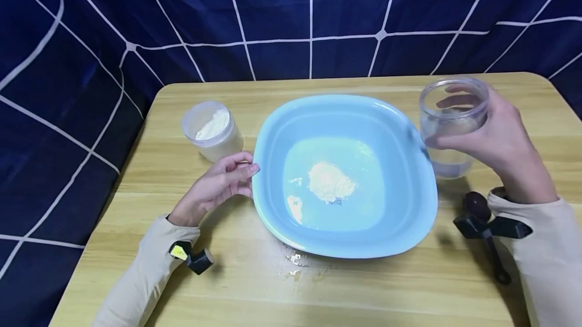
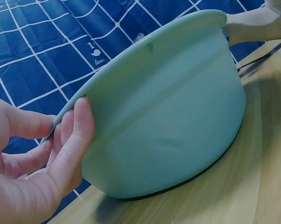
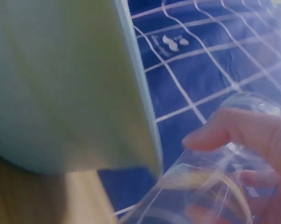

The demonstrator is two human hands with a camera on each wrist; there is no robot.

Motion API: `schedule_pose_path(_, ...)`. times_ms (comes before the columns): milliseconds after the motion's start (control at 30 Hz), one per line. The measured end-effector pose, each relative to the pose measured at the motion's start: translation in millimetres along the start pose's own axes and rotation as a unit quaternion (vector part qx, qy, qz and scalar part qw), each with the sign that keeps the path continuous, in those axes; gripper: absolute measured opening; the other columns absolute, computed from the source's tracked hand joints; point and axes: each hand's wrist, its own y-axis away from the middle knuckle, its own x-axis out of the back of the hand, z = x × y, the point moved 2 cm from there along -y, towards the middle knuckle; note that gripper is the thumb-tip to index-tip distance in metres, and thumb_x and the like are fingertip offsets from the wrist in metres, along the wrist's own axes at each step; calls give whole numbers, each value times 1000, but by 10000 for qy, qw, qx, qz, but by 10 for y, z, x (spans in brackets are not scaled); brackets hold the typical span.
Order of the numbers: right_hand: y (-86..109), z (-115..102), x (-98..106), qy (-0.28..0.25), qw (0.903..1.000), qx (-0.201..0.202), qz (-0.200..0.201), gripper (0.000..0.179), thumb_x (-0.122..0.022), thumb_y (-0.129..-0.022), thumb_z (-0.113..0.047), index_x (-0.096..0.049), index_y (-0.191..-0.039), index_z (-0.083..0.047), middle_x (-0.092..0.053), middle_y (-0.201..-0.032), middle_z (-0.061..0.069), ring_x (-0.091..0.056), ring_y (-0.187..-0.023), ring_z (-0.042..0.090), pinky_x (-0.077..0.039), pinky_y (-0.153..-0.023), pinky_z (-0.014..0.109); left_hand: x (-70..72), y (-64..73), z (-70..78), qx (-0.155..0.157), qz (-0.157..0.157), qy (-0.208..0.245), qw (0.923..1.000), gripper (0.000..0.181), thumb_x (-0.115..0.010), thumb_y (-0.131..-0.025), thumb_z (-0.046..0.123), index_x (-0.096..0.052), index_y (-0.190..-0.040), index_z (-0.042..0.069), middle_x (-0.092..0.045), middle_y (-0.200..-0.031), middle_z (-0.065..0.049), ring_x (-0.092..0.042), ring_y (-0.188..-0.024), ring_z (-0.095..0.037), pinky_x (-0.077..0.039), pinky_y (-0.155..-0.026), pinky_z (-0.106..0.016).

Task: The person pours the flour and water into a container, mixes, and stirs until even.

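Observation:
A light blue plastic basin (image 1: 400, 185) stands on the table with a mound of white powder (image 1: 331, 182) on its bottom. My left hand (image 1: 218, 185) pinches the basin's left rim, thumb on one side and fingers underneath, as the left wrist view of the basin (image 2: 164, 121) shows. At the basin's right side, my right hand (image 1: 497, 137) grips a clear, lidless jar (image 1: 450, 169) round its side. The jar is upright; whether it holds any liquid I cannot tell. In the right wrist view, fingers wrap the clear jar (image 3: 187, 191) beside the basin's outer wall.
An open jar of white powder (image 1: 223, 145) stands behind my left hand. A dark spoon (image 1: 477, 206) lies by the right wrist, partly hidden by the wrist camera. Wet spots (image 1: 295, 259) mark the wooden table (image 1: 386, 291) before the basin. A blue gridded cloth (image 1: 277, 13) hangs behind.

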Motion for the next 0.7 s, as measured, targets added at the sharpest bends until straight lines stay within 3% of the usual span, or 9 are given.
schedule_pose_path(67, 20, 108, 17, -1155, 9931, -188, -30, 84, -85, -61, 11, -52, -133, -19, -59, -119, -4, -56, -102, 7, -45, -78, 7, 10, 3, -22, 17, 2, -23, 10000, 10, -48, -98, 2, -57, -99, 7, -66, -91, -6, -67, -75, -18, -61, -71, -34)
schedule_pose_path(133, 37, 201, 30, -2184, 9755, -243, 104, 82, -79, -61, 21, -53, -132, -12, -60, -121, 0, -58, -104, 11, -49, -79, 9, 17, 11, -33, 11, 1, -36, 10000, 10, -48, -98, 2, -56, -99, 7, -66, -91, -5, -67, -75, -17, -61, -71, -34)
schedule_pose_path(233, 33, 328, 77, -3267, 9434, -238, 516, 79, -74, -59, 29, -55, -128, -6, -62, -119, 4, -60, -104, 14, -51, -79, 11, 25, 12, -43, -46, -68, -21, 10000, 9, -48, -99, 2, -56, -100, 6, -67, -91, -6, -67, -75, -17, -61, -71, -34)
schedule_pose_path(467, -23, 567, 257, -4179, 8951, -180, 1543, 80, -64, -56, 39, -54, -124, -2, -65, -114, 9, -64, -103, 17, -55, -80, 17, 23, 17, -48, -104, -385, -126, 9991, 8, -47, -101, 7, -54, -104, 5, -68, -94, -8, -69, -81, -20, -61, -72, -37)
schedule_pose_path(533, -24, 627, 301, -4145, 8956, -190, 1604, 80, -64, -57, 38, -52, -125, -4, -65, -114, 7, -63, -104, 16, -54, -81, 15, 16, 29, -37, -105, -398, -221, 9989, 9, -46, -102, 9, -53, -105, 4, -66, -96, -9, -69, -83, -21, -60, -73, -38)
schedule_pose_path(600, -2, 683, 343, -4006, 9037, -182, 1503, 81, -65, -60, 36, -50, -128, -5, -65, -115, 6, -60, -108, 15, -51, -82, 13, 7, 29, -37, -117, -425, -304, 9986, 10, -45, -102, 10, -52, -105, 4, -66, -97, -9, -69, -84, -21, -60, -73, -38)
schedule_pose_path(700, 86, 760, 406, -3163, 9406, -459, 1148, 86, -68, -68, 27, -39, -137, -14, -57, -126, -1, -51, -118, 11, -44, -87, 9, -5, 23, -36, -129, -411, -369, 9984, 10, -44, -102, 10, -52, -104, 5, -64, -96, -8, -68, -83, -20, -61, -72, -36)
